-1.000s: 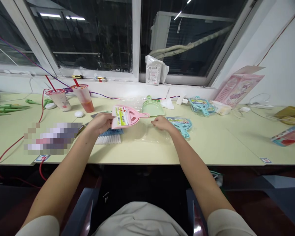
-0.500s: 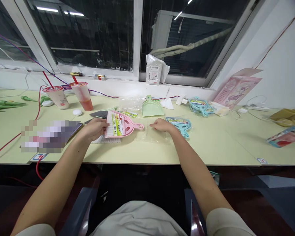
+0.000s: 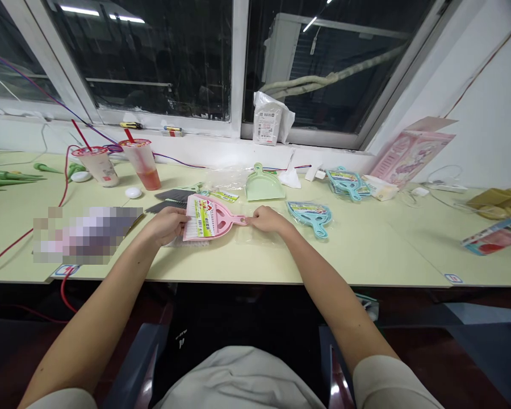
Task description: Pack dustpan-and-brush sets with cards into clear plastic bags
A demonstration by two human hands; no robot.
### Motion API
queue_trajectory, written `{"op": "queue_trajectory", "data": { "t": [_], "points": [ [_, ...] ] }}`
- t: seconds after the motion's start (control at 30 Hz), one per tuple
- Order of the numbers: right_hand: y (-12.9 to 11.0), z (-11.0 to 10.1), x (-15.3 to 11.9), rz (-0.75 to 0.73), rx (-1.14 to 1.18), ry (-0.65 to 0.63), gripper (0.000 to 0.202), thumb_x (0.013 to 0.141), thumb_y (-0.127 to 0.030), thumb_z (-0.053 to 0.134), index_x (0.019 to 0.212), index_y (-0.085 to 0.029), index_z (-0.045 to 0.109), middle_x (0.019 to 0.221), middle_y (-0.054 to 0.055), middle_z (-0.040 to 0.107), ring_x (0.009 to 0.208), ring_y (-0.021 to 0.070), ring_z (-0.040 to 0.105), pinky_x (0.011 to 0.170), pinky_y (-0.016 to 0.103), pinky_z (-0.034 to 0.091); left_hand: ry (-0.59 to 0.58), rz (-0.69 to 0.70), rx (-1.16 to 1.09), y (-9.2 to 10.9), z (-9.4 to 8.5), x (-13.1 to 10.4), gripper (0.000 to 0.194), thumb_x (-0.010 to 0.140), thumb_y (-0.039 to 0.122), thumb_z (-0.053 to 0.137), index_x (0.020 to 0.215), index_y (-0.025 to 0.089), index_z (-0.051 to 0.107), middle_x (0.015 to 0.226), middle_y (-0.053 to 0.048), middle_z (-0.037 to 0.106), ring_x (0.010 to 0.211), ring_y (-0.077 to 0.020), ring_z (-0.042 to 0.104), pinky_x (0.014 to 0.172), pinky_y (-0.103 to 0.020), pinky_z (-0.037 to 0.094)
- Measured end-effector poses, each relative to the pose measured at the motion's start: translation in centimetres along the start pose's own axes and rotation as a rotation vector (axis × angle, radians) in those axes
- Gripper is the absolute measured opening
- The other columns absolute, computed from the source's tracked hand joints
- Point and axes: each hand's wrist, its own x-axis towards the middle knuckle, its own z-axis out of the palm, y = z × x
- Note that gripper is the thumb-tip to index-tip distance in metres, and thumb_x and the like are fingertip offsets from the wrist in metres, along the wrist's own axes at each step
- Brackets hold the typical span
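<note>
My left hand (image 3: 167, 225) grips the wide, bristled end of a pink dustpan and brush set (image 3: 225, 220), its fingers wrapped over the edge beside a green and yellow label. At the other end, my right hand (image 3: 264, 219) is closed with its fingertips on the tip of the pink handle. Beneath that hand lies a clear plastic bag (image 3: 259, 236), flat on the table. White bristles of another brush (image 3: 187, 243) show partly under the pink set. Behind it is a light green dustpan (image 3: 264, 187); to the right, a wrapped blue dustpan set (image 3: 310, 216).
Two drink cups (image 3: 142, 167) with red straws stand at the back left. Grey-bristled brushes (image 3: 176, 196) lie behind my left hand. Another blue dustpan set (image 3: 344, 183) and a pink box (image 3: 413, 150) are at the back right. A red cable (image 3: 12, 244) crosses the left side.
My right hand has moved left from over the plastic bag to the tip of the pink handle. My left hand still holds the pink set in nearly the same place.
</note>
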Motion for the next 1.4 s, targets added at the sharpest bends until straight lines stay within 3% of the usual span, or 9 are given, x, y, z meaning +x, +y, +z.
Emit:
{"op": "queue_trajectory", "data": {
  "t": [0.23,0.37,0.67,0.83,1.03,1.4],
  "points": [
    [0.0,-0.2,0.1,0.008,-0.001,-0.003,0.039,0.081,-0.030,0.066,0.052,-0.024,0.041,0.053,-0.004,0.035,0.056,0.0127,0.033,0.056,0.030,0.022,0.001,-0.013,-0.048,-0.6,0.5,0.1,0.041,0.081,-0.001,0.071,0.121,0.002,0.074,0.097,-0.022,0.080,0.088,-0.0334,0.081,0.072,-0.040,0.070],
    [0.2,-1.1,-0.5,0.025,0.101,0.022,0.030,0.077,-0.025,0.061,0.051,-0.022,0.046,0.049,-0.005,0.037,0.053,0.0110,0.035,0.054,0.029,0.023,0.000,-0.021,-0.085,-0.8,0.6,0.1,0.042,0.080,-0.001,0.071,0.122,0.003,0.074,0.099,-0.022,0.080,0.091,-0.0348,0.081,0.076,-0.041,0.070],
    [-0.2,-2.2,-1.3,-0.040,0.247,0.073,0.020,0.077,-0.029,0.059,0.060,-0.019,0.059,0.048,-0.005,0.047,0.052,0.0111,0.040,0.053,0.027,0.028,-0.044,0.023,-0.087,0.1,2.3,0.3,0.044,0.077,-0.008,0.060,0.118,0.000,0.074,0.102,-0.025,0.079,0.095,-0.0376,0.080,0.078,-0.046,0.070],
    [-0.3,-2.0,-1.4,-0.083,0.199,0.156,0.018,0.076,-0.030,0.062,0.062,-0.020,0.057,0.056,-0.004,0.050,0.057,0.0111,0.042,0.054,0.027,0.027,-0.091,0.060,-0.071,0.5,3.0,1.2,0.042,0.078,-0.006,0.065,0.117,0.004,0.076,0.102,-0.022,0.080,0.100,-0.0380,0.080,0.085,-0.048,0.069],
    [-0.2,-1.6,-1.3,-0.135,0.100,0.162,0.020,0.077,-0.031,0.063,0.063,-0.019,0.055,0.062,-0.003,0.053,0.061,0.0113,0.043,0.057,0.027,0.027,-0.064,0.078,-0.002,0.9,3.3,0.9,0.041,0.074,-0.006,0.062,0.113,0.002,0.075,0.096,-0.021,0.079,0.098,-0.0376,0.080,0.082,-0.048,0.069],
    [0.1,-1.7,-1.4,-0.146,0.235,0.171,0.017,0.073,-0.029,0.058,0.060,-0.021,0.049,0.055,-0.005,0.046,0.056,0.0107,0.039,0.055,0.027,0.027,-0.087,0.118,0.052,-1.1,4.2,1.4,0.022,0.073,-0.003,0.070,0.091,0.010,0.073,0.089,-0.017,0.077,0.096,-0.0353,0.079,0.078,-0.044,0.068]
  ]
}}
